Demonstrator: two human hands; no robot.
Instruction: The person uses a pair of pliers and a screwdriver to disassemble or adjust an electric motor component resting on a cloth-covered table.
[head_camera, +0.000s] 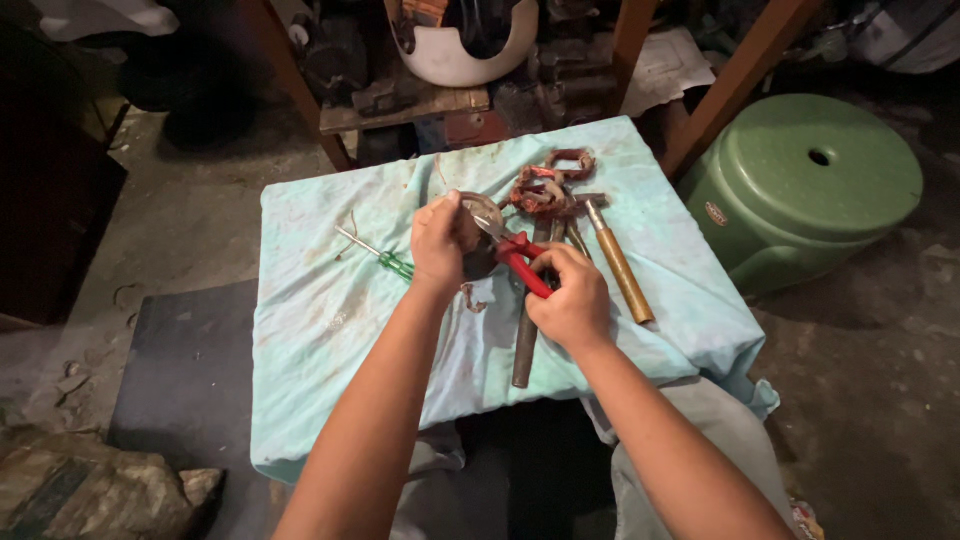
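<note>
Fingers (452, 222) of our left hand (438, 245) are curled tight around a round metal part (483, 215), gripping it from the left side just above the tabletop. Fingers (558, 262) of our right hand (572, 298) are wrapped closed on the red handles of the pliers (520, 258), squeezing them; the plier nose points up-left and meets the round metal part at its lower right edge. The part looks grey and dull, ring- or cup-shaped with a pale rim; we cannot tell its exact form, since the left hand hides most of it. A small rusty scrap (472, 297) lies on the cloth just below the left hand.

Just left of the left hand lies a screwdriver (378, 254) with a green handle and thin shaft. Just beyond the pliers sit tangled coils of copper wire (545, 185), reddish brown. A hammer (618, 265) with a wooden handle lies right of our right hand, and a long dark metal bar (525, 345) runs under that hand toward us. All of it rests on a stained light blue cloth (330, 300) covering the tabletop. A green plastic stool (810, 185) stands on the floor well off to the right.
</note>
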